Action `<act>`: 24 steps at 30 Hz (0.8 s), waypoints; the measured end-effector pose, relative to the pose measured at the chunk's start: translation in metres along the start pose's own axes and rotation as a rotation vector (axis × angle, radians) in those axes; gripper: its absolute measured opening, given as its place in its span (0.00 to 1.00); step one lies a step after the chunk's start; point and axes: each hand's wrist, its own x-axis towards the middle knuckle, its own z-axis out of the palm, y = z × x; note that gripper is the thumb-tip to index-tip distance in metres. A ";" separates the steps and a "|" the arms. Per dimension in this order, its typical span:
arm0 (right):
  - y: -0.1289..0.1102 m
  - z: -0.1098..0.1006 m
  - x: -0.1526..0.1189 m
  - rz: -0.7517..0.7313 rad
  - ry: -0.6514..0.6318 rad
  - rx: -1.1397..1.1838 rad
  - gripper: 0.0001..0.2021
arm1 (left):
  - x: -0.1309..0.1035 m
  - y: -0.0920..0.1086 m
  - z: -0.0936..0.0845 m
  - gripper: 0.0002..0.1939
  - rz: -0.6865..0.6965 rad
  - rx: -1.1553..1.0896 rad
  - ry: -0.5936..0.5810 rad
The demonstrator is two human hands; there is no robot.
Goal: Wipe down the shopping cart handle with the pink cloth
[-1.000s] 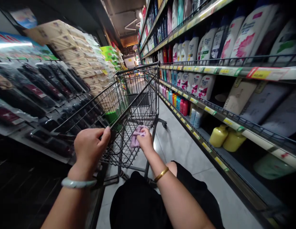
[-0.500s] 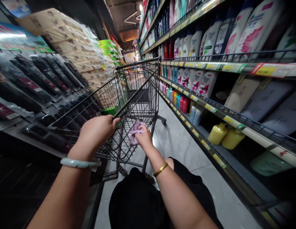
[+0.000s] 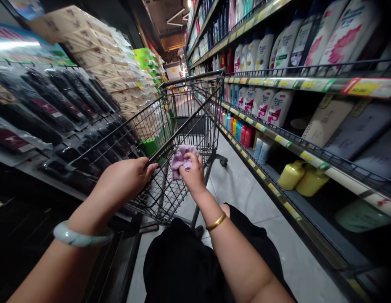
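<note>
While right fingers clutch cloth, left fingers curled

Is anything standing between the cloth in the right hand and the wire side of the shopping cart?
Nothing visible stands there: the right hand holds the lilac cloth close to the shopping cart. The left hand grips the cart left of the cloth.
</note>
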 end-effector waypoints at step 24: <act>-0.053 -0.002 -0.023 -0.391 -0.115 -0.007 0.16 | -0.011 -0.049 0.023 0.21 0.029 -0.069 0.013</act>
